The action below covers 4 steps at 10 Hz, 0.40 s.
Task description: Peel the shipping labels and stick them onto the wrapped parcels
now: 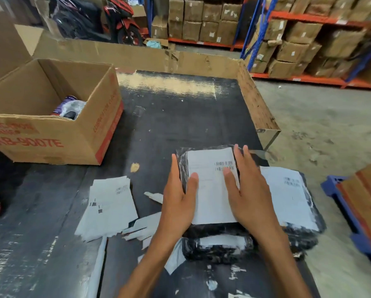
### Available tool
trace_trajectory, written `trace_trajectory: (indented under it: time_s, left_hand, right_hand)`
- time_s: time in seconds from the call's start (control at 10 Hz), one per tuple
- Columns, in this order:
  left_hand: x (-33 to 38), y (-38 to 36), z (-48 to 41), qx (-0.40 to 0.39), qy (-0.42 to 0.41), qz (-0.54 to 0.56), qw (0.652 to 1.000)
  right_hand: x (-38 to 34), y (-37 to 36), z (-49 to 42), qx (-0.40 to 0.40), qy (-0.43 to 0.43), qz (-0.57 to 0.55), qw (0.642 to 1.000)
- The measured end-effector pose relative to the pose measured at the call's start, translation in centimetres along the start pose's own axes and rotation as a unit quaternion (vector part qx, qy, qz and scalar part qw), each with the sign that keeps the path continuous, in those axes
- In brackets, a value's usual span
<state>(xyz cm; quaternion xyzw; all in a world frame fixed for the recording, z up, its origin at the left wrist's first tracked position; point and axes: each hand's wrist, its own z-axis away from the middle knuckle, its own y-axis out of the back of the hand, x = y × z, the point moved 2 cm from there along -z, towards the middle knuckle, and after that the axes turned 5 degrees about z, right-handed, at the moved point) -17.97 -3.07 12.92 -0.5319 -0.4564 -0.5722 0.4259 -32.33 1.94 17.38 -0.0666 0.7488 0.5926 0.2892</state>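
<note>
Two hands pressed flat on the top parcel (214,230), which lay on the dark table (180,117). The fingers were straight, smoothing its white shipping label (212,190). The left hand (179,198) lay along that parcel's left edge and the right hand (248,190) along its right. A second labelled parcel (307,235) lay touching its right side, loose labels (109,205) near its left, and an open cardboard box (51,138) farther left.

The dark table (180,117) carries a cardboard box (51,134), stacked shipping labels (109,207), backing strips (140,227) and wrapped parcels (219,252).

Bright, even, faint shadows. Glares pale off the worktop (165,84) beyond the right hand (251,190); blurs softly, bows at edges.
</note>
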Motion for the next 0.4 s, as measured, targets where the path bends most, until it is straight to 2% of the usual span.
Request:
trace_trajectory:
  time_s: [0.1, 0.2, 0.3, 0.4]
  left_hand:
    - [-2.5, -1.0, 1.5, -0.02, 0.041, -0.021, 0.999]
    - [-3.2, -1.4, 1.7, -0.022, 0.053, -0.045, 0.997]
    - [-2.5, -1.2, 0.8, -0.03, 0.082, -0.034, 0.996]
    - [-2.3, -0.4, 2.2, -0.025, 0.09, -0.011, 0.996]
  right_hand:
    - [2.3, -2.8, 1.8, -0.055, -0.036, 0.072, 0.995]
    - [3.5, -4.5, 2.2, -0.049, -0.018, 0.22, 0.974]
    - [3.1, -3.9, 0.8, -0.082, -0.018, 0.226, 0.97]
    - [3.0, -3.4, 2.0, -0.074, -0.015, 0.184, 0.98]
